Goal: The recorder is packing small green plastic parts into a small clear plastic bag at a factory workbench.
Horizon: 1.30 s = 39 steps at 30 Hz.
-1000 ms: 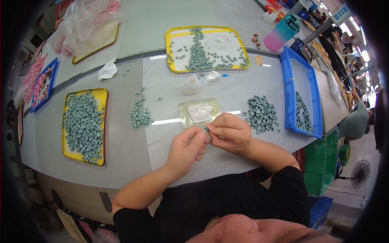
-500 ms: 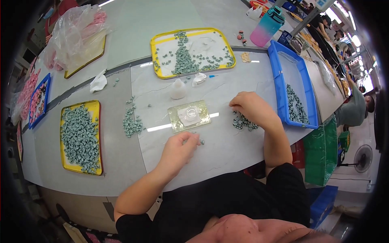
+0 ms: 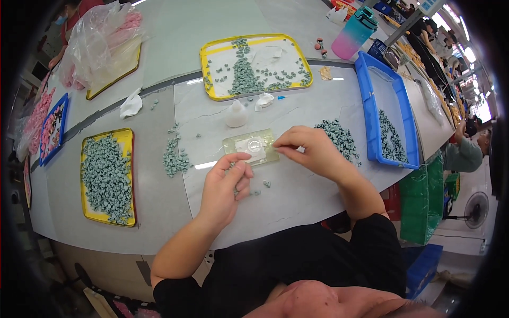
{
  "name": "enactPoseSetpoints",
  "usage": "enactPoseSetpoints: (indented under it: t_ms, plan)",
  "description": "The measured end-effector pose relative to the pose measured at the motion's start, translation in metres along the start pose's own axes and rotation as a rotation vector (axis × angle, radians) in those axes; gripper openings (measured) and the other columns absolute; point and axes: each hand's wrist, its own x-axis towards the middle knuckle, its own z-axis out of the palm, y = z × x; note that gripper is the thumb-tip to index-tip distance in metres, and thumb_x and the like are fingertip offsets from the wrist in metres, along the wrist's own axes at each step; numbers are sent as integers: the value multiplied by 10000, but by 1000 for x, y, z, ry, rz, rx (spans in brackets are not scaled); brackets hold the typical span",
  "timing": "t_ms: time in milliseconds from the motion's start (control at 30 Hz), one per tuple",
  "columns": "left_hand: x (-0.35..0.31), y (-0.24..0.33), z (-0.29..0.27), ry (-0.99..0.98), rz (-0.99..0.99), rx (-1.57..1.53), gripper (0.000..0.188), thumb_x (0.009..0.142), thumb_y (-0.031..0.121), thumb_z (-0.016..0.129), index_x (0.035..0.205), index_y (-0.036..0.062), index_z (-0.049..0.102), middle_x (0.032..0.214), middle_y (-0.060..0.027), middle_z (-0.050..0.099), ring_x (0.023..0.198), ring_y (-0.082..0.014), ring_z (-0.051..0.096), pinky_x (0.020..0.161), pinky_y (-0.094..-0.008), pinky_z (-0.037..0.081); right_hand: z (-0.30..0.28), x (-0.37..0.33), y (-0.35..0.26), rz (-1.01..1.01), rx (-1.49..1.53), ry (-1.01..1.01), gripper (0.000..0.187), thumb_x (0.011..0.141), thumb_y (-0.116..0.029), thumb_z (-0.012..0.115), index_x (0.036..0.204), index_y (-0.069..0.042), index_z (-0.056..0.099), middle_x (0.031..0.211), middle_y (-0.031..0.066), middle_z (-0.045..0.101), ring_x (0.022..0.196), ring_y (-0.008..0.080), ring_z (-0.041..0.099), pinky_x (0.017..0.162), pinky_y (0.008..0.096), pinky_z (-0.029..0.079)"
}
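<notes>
My left hand (image 3: 228, 183) is closed in a pinch on a small grey-green piece (image 3: 231, 165), partly hidden by the fingers, at the near edge of a clear yellowish slab (image 3: 269, 139). Thumb and fingertips of my right hand (image 3: 313, 151) are pressed together at the slab's right edge; what they hold, if anything, is too small to make out. On the slab lies a white patch with a round clear dish (image 3: 254, 144). A few loose grey-green pieces (image 3: 266, 184) lie beside my left hand. Behind the slab stands a white squeeze bottle (image 3: 236, 115).
Heaps of grey-green pieces lie right (image 3: 339, 137) and left (image 3: 175, 159). Yellow-rimmed trays stand at left (image 3: 132, 175) and back (image 3: 204, 69), a blue bin (image 3: 371, 122) at right. Near the back are crumpled tissue (image 3: 264, 100), a blue-tipped needle (image 3: 284, 97) and a bottle (image 3: 354, 34).
My right hand has moved left from the right-hand heap to the slab, uncovering that heap. My left hand has risen from the table to the slab's near edge and turned, with its fingers now showing.
</notes>
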Motion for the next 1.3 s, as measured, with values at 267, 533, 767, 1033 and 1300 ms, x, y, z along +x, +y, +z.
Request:
enactPoseSetpoints:
  t_ms: [267, 533, 767, 1033, 1300]
  plan:
    - [0, -11, -7, -100, -63, 70, 179, 911, 202, 517, 968, 33, 530, 756, -1, 509, 518, -27, 334, 440, -178, 250, 32, -6, -18, -137, 75, 65, 203, 690, -15, 694, 886, -55, 656, 825, 67, 644, 736, 184, 628, 640, 271, 510]
    - [-1, -4, -5, 3, -15, 65, 220, 910, 160, 517, 995, -33, 582, 758, 1, 478, 531, -36, 314, 433, -180, 240, 25, 4, 0, -464, -244, 162, 282, 640, 20, 681, 915, -1, 622, 821, 90, 613, 693, 223, 595, 588, 305, 492]
    - [-2, 0, -6, 34, 8, 53, 244, 898, 136, 533, 1070, -33, 569, 818, -21, 500, 544, -39, 323, 451, -185, 270, 28, 12, 4, -578, -504, 129, 331, 626, -40, 596, 948, 35, 599, 865, 109, 578, 709, 233, 576, 601, 321, 481]
    - [-3, 2, -11, 74, 49, 69, 176, 890, 157, 554, 989, 13, 534, 799, -29, 552, 527, -21, 339, 448, -179, 277, 32, 14, -3, -585, -549, 94, 308, 650, -36, 586, 948, 43, 602, 871, 108, 579, 724, 237, 583, 614, 322, 486]
    - [-8, 1, -11, 51, 13, 107, 204, 936, 225, 466, 845, 42, 478, 670, 6, 440, 484, -44, 290, 414, -192, 230, 42, 10, -20, -6, 118, 142, 145, 742, 22, 646, 881, 33, 604, 781, 79, 592, 665, 147, 575, 586, 241, 457]
